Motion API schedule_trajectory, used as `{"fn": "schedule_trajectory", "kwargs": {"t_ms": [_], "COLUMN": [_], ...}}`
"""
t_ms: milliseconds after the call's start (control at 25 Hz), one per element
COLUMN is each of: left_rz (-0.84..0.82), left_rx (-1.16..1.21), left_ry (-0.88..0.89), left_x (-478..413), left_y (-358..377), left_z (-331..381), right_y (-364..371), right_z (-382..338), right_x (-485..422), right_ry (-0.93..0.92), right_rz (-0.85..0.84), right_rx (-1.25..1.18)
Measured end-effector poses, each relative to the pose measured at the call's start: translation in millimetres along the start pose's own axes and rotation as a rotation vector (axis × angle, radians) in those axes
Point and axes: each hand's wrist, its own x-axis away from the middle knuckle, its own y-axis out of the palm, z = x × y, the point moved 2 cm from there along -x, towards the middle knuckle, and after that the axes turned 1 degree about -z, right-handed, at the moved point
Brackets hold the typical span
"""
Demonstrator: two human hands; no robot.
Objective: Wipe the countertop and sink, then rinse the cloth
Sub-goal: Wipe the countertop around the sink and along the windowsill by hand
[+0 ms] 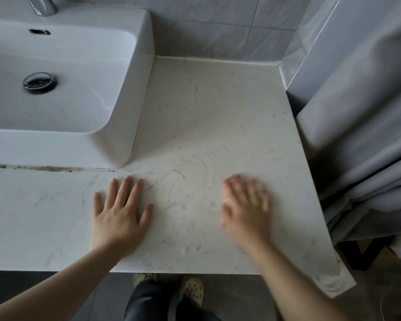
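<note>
The pale marbled countertop (206, 117) fills the middle of the view, with swirled smear marks near its front. My left hand (120, 214) lies flat on it with straight, spread fingers. My right hand (247, 207) is over the counter to the right, fingers straight and blurred by motion, holding nothing. The white sink (134, 72) stands at the upper left, with a metal drain (39, 83) in its basin and a chrome faucet (43, 5) at the top edge. No cloth is in view.
Grey wall tiles (218, 26) back the counter. A grey curtain (366, 135) hangs along the counter's right edge. Dark grime lines the seam (44, 168) below the sink front. My feet in pale shoes (191, 289) stand on the dark floor below.
</note>
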Motion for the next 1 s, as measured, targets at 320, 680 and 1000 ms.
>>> {"fn": "schedule_trajectory", "kwargs": {"t_ms": [320,680,1000], "left_rz": [-0.004,-0.061,-0.124], "left_rx": [-0.003,0.171,-0.006], "left_ry": [0.009,0.148,0.146], "left_x": [0.0,1.7,12.0], "left_y": [0.1,-6.3,-18.8], "left_z": [0.3,-27.7,-150.6], "right_y": [2.3,24.7,39.3], "right_z": [68.7,-21.5,-172.4], "right_x": [38.6,56.7,55.6], "right_ry": [0.357,-0.008,0.066], "right_rz": [0.119,0.096,0.116], "right_rx": [0.009,0.075,-0.004]}}
